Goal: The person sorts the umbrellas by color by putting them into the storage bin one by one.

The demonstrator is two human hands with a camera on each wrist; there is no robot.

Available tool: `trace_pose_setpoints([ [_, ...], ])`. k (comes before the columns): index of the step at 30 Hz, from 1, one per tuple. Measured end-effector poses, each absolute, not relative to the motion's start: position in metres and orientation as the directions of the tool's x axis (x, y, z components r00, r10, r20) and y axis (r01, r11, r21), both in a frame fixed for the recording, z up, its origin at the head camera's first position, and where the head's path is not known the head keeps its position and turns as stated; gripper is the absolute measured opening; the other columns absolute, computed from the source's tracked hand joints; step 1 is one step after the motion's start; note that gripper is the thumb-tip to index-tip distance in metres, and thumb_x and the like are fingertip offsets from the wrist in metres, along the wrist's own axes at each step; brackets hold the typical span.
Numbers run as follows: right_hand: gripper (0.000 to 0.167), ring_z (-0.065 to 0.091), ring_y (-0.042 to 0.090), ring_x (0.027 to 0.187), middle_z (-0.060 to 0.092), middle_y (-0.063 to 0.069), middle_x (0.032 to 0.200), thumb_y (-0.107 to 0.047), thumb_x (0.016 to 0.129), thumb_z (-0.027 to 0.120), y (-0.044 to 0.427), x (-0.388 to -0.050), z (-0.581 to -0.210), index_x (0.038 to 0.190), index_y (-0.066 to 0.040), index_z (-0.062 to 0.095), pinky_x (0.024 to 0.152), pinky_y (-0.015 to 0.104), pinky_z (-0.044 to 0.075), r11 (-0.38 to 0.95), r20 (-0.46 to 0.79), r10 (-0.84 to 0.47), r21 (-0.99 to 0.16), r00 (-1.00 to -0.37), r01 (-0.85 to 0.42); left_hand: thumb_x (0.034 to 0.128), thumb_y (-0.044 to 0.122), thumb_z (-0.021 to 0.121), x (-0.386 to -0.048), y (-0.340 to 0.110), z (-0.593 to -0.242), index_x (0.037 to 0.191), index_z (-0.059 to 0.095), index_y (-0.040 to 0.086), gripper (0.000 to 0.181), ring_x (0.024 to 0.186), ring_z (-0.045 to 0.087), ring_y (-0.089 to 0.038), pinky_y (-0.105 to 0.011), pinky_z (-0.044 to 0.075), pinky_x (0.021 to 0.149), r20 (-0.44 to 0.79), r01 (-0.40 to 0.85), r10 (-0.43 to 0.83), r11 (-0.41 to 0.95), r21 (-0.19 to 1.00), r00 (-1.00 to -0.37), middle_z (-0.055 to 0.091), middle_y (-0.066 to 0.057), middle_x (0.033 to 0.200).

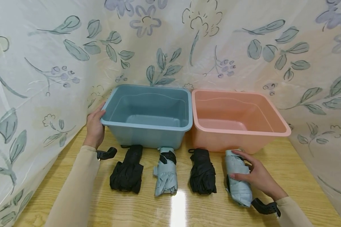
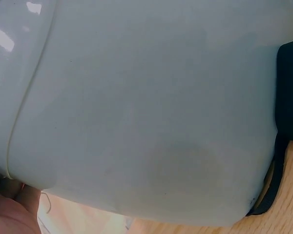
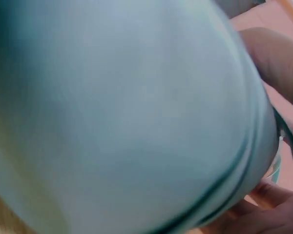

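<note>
Beige sleeves [image 1: 74, 189] lie nearest my head camera, over the wooden tabletop [image 1: 130, 211]. Toward the tabletop's right edge, before the pink bin [image 1: 241, 132], my right hand [image 1: 258, 176] spans a pale-blue umbrella [image 1: 238, 168], thumb and fingers parted round it. Near the left edge, my left hand [image 1: 95, 127] grips the blue bin [image 1: 147, 126] at its rim; some fingers are hidden, so I cannot tell their spread. Between lie two black umbrellas [image 1: 128, 176] and another pale umbrella [image 1: 167, 176].

My left wrist view shows mostly the blue bin's outer wall.

My right wrist view shows fabric between thumb and fingers; I'd judge a full wrap, gathering loose folds, holds best.
</note>
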State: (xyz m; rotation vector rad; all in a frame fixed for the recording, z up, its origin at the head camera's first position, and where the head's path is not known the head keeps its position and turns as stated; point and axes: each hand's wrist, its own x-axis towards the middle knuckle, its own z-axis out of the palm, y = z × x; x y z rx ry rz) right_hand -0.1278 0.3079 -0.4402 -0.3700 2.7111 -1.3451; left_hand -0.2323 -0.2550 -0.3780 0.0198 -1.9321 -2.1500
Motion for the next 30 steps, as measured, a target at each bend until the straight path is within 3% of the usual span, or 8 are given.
trace_pose_setpoints([
  [6, 0.083, 0.059, 0.024, 0.117, 0.028, 0.024, 0.16, -0.014, 0.082, 0.087, 0.3, -0.119, -0.42, 0.154, -0.018, 0.044, 0.076, 0.03, 0.057, 0.53, 0.078, -0.275, -0.819, -0.958, -0.219, 0.1107, 0.017, 0.028, -0.231, -0.253, -0.378, 0.16, 0.027, 0.004, 0.051, 0.152, 0.021, -0.023, -0.039, 0.015, 0.123, 0.158, 0.175, -0.189, -0.077, 0.982, -0.969, 0.023, -0.009, 0.167],
  [8, 0.084, 0.063, 0.015, 0.105, 0.034, 0.022, 0.155, -0.009, 0.082, 0.085, 0.294, -0.116, -0.409, 0.155, -0.017, 0.043, 0.071, 0.035, 0.059, 0.495, 0.1, -0.293, -0.835, -0.951, -0.24, 0.1107, 0.017, 0.029, -0.231, -0.253, -0.378, 0.16, 0.027, 0.004, 0.051, 0.152, 0.021, -0.023, -0.039, 0.015, 0.123, 0.16, 0.176, -0.193, -0.073, 0.982, -0.968, 0.024, -0.009, 0.167],
  [13, 0.087, 0.067, 0.017, 0.099, 0.047, 0.013, 0.14, 0.004, 0.081, 0.082, 0.273, -0.111, -0.376, 0.156, -0.014, 0.041, 0.067, 0.04, 0.06, 0.392, 0.174, -0.348, -0.866, -0.921, -0.311, 0.1107, 0.017, 0.029, -0.232, -0.252, -0.378, 0.159, 0.027, 0.003, 0.051, 0.152, 0.022, -0.023, -0.04, 0.016, 0.123, 0.171, 0.187, -0.19, -0.069, 0.98, -0.967, 0.025, -0.01, 0.166],
  [16, 0.088, 0.068, 0.018, 0.101, 0.047, 0.012, 0.143, 0.007, 0.08, 0.082, 0.256, -0.112, -0.355, 0.155, -0.013, 0.041, 0.067, 0.041, 0.061, 0.352, 0.224, -0.382, -0.862, -0.897, -0.365, 0.1108, 0.017, 0.029, -0.232, -0.252, -0.378, 0.16, 0.027, 0.003, 0.051, 0.152, 0.023, -0.023, -0.04, 0.016, 0.123, 0.173, 0.189, -0.184, -0.074, 0.979, -0.968, 0.025, -0.01, 0.166],
  [30, 0.085, 0.065, 0.031, 0.106, 0.051, 0.008, 0.137, -0.004, 0.078, 0.087, 0.132, -0.178, -0.273, 0.151, -0.023, 0.048, 0.073, 0.046, 0.061, 0.204, 0.275, -0.491, -0.886, -0.827, -0.416, 0.1108, 0.017, 0.029, -0.232, -0.253, -0.378, 0.16, 0.028, 0.006, 0.05, 0.151, 0.024, -0.021, -0.035, 0.018, 0.122, 0.15, 0.178, -0.195, -0.135, 0.975, -0.969, 0.025, -0.008, 0.166],
])
